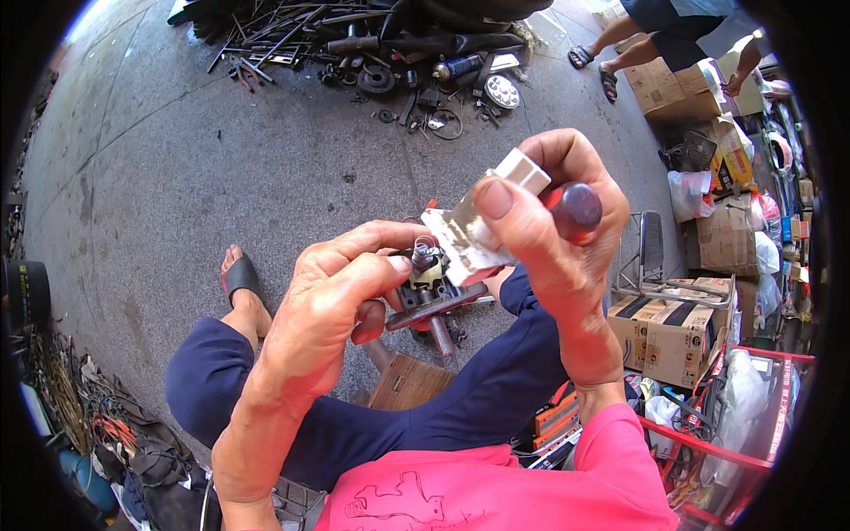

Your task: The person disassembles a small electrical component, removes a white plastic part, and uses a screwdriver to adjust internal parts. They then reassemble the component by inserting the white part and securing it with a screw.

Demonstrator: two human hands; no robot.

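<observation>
My left hand (332, 288) closes its fingertips around the edge of a dark metal mechanism (434, 301) with a flat bar and a short rod below. A small coil spring (425, 251) stands up from it, beside my left thumb and index finger. In my right hand (571, 239) is a dirty white plastic housing (474, 232), pinched by the thumb and tilted against the mechanism's upper right side. The rounded red and black end of a tool handle (575, 209), like a screwdriver's, pokes out of the same hand. The rest of that tool is hidden.
A wooden block (412, 380) sits between my legs. Metal scrap (376, 80) lies on the floor ahead. To the right are cardboard boxes (673, 327), a metal-framed chair (651, 257) and a red rack (708, 447). Another person's legs (620, 57) show at the upper right.
</observation>
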